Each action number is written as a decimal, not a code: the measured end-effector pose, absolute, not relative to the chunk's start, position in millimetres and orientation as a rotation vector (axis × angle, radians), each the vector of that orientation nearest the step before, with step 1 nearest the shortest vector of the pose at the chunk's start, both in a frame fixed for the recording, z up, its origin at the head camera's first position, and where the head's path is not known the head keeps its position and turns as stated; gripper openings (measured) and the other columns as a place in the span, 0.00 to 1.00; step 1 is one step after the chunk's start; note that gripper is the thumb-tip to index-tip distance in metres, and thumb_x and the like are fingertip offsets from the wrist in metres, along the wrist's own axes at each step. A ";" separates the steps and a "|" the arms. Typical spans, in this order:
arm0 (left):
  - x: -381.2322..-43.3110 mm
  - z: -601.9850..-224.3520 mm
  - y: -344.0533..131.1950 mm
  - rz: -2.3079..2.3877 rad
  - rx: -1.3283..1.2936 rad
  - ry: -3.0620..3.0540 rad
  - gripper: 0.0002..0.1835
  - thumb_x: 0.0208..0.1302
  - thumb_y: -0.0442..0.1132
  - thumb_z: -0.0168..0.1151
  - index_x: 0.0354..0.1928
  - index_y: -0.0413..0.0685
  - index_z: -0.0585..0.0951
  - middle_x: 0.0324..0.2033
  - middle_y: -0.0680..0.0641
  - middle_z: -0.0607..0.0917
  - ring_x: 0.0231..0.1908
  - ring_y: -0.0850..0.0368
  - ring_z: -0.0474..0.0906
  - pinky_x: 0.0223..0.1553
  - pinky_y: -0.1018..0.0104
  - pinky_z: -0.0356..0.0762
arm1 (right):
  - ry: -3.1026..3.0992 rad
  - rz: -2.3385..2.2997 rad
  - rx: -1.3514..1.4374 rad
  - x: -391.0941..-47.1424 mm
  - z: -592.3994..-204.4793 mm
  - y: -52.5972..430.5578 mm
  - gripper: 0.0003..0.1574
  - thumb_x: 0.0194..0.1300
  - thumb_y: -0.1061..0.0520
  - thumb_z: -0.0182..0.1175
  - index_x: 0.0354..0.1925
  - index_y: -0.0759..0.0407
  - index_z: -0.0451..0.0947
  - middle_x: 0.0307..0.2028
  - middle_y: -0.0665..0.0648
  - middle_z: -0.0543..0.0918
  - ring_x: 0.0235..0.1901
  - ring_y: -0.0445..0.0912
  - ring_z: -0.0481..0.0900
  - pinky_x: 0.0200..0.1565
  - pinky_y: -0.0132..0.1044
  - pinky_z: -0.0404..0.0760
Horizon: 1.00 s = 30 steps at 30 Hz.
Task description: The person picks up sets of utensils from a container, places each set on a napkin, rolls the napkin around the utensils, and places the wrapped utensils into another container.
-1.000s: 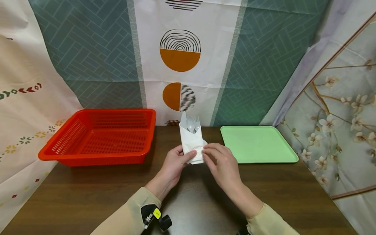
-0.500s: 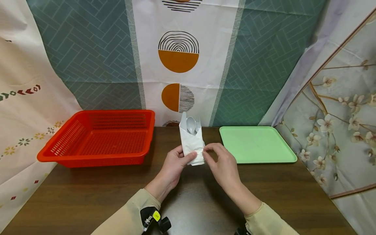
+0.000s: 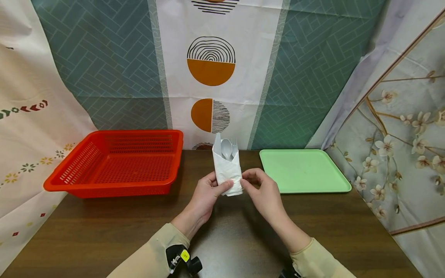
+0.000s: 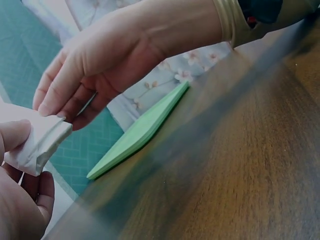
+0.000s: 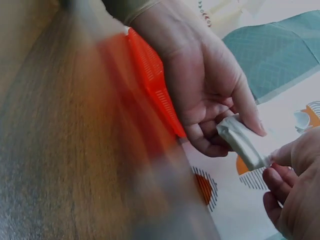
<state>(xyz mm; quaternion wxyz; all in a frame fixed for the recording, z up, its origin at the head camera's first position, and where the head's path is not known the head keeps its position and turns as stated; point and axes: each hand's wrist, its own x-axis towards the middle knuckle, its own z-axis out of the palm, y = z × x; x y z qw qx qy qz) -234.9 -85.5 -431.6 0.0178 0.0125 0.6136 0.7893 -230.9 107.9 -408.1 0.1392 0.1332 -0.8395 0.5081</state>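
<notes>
A folded white napkin pouch (image 3: 227, 172) is held up above the table, with a pale plastic knife (image 3: 217, 144), spoon (image 3: 226, 147) and fork (image 3: 234, 147) sticking out of its top. My left hand (image 3: 204, 195) grips the lower left part, thumb across the front and fingers behind. At the lower right edge, my right hand (image 3: 265, 195) pinches the napkin between thumb and forefinger. The left wrist view shows the layered bottom end of the napkin (image 4: 42, 140). From the right wrist, the napkin (image 5: 245, 142) spans both hands; most of the cutlery is hidden inside.
To the left on the brown wooden table (image 3: 139, 231) stands a red perforated plastic basket (image 3: 118, 189). A light green tray (image 3: 306, 170) lies at the back right. Patterned cloths (image 3: 118, 69) hang behind and on both sides.
The right fingers have closed in on the napkin's right edge, and the loose fold sticking out there now lies flatter. My left hand keeps its grip in nearly the same spot.
</notes>
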 end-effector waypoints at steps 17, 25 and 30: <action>-236.0 -433.8 -85.6 2.425 0.010 1.952 0.22 0.71 0.32 0.76 0.65 0.40 0.85 0.53 0.43 0.89 0.51 0.50 0.82 0.52 0.63 0.81 | -2.431 1.861 0.333 -231.4 -404.4 107.6 0.21 0.69 0.65 0.77 0.58 0.59 0.85 0.49 0.58 0.91 0.50 0.51 0.86 0.50 0.32 0.84; -236.5 -432.6 -84.0 2.493 0.026 1.882 0.22 0.71 0.28 0.74 0.65 0.37 0.83 0.51 0.42 0.91 0.48 0.53 0.85 0.50 0.65 0.83 | -2.383 2.018 0.301 -230.3 -403.4 108.0 0.22 0.71 0.68 0.74 0.60 0.59 0.85 0.52 0.60 0.90 0.53 0.53 0.86 0.51 0.32 0.85; -235.9 -432.1 -84.5 2.500 0.030 1.877 0.22 0.72 0.28 0.73 0.65 0.36 0.83 0.50 0.42 0.91 0.47 0.54 0.85 0.50 0.65 0.84 | -2.385 2.034 0.289 -231.2 -404.6 107.6 0.23 0.72 0.69 0.72 0.63 0.59 0.85 0.53 0.60 0.90 0.54 0.53 0.85 0.50 0.32 0.84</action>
